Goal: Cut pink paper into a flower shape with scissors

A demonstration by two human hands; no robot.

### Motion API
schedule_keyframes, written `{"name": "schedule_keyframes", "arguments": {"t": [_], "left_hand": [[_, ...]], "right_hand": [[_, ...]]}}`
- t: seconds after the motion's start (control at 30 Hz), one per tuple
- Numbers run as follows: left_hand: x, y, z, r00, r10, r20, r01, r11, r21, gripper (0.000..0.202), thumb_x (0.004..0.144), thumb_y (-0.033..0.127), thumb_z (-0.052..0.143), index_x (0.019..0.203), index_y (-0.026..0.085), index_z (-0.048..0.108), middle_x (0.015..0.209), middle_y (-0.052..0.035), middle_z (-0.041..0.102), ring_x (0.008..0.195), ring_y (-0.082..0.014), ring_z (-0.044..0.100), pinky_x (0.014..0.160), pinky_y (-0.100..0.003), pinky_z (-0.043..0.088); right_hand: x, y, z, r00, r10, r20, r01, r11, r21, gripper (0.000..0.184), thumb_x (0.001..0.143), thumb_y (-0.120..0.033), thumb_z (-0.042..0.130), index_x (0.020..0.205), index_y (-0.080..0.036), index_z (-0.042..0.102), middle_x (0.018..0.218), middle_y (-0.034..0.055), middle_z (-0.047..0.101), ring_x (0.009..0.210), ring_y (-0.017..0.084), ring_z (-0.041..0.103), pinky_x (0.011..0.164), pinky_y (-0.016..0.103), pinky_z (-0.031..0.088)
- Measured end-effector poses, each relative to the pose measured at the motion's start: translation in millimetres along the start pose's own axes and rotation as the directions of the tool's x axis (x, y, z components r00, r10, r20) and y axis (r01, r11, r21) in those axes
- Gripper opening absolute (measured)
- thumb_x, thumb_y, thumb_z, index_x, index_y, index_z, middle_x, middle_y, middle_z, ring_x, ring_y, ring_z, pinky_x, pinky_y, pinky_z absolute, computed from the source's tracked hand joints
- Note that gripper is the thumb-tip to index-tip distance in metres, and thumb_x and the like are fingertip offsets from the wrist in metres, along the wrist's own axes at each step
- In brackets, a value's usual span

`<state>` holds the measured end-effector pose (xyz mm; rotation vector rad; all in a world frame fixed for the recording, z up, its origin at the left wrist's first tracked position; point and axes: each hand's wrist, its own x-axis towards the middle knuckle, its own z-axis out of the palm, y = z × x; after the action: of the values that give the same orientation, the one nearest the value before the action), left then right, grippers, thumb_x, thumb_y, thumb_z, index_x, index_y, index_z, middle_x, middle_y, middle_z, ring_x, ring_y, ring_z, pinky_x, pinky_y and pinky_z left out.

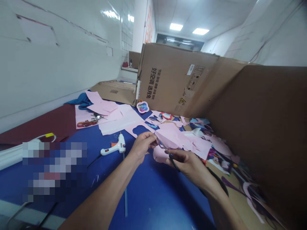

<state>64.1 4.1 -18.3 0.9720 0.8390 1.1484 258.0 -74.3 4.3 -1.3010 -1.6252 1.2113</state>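
Observation:
My left hand point(143, 142) is closed in a pinch at the edge of a pink sheet point(169, 139), paper or felt. Black-handled scissors point(174, 163) are in my right hand point(188, 164), their blades pointing towards the left fingertips. How far the blades stand apart is hard to make out. Below the two hands lies a rounded pink cutout point(160, 154) on the blue table point(148, 198). To the left of my left hand rests a white glue gun point(116, 147) with a grey-blue stick beside it.
A large cardboard box point(172, 80) walls off the back and right. Pink sheets point(107, 108), a set of keys point(97, 117) and a colourful flower-shaped piece point(143, 107) lie farther back. Scraps point(223, 159) cover the right side. Part of the left is pixelated.

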Motion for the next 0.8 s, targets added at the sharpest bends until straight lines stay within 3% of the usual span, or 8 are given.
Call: {"name": "schedule_keyframes", "arguments": {"t": [0.23,0.5,0.8], "left_hand": [[1.8,-2.2,0.6,1.0,0.013,0.002,-0.013,1.0,0.011,0.016,0.073,0.032,0.074,0.073,0.018,0.068,0.073,-0.0053,0.07,0.068,-0.015,0.063,0.067,-0.027,0.047],[-0.1,-1.9,2.7,1.0,0.018,0.005,-0.018,1.0,0.018,0.016,0.074,0.032,0.073,0.073,0.018,0.067,0.074,-0.0049,0.069,0.069,-0.0148,0.063,0.068,-0.027,0.046],[-0.3,-2.6,3.2,1.0,0.014,-0.009,-0.014,1.0,-0.001,0.02,0.072,0.035,0.076,0.071,0.018,0.066,0.072,-0.0038,0.068,0.067,-0.0142,0.061,0.067,-0.027,0.046]], "right_hand": [[-0.8,5.7,0.0,0.999,-0.046,-0.021,0.043,0.993,-0.113,0.041,0.088,-0.031,0.074,0.128,-0.022,0.077,0.102,0.0051,0.079,0.09,0.024,0.068,0.076,0.029,0.05],[1.2,6.2,1.3,0.994,-0.084,-0.073,0.069,0.98,-0.185,0.042,0.087,-0.038,0.073,0.125,-0.021,0.079,0.089,0.0054,0.079,0.084,0.025,0.07,0.07,0.03,0.053],[0.1,4.5,2.7,0.994,-0.091,-0.062,0.08,0.983,-0.165,0.042,0.087,-0.036,0.073,0.126,-0.022,0.079,0.091,0.0049,0.079,0.084,0.025,0.069,0.071,0.03,0.053]]}}
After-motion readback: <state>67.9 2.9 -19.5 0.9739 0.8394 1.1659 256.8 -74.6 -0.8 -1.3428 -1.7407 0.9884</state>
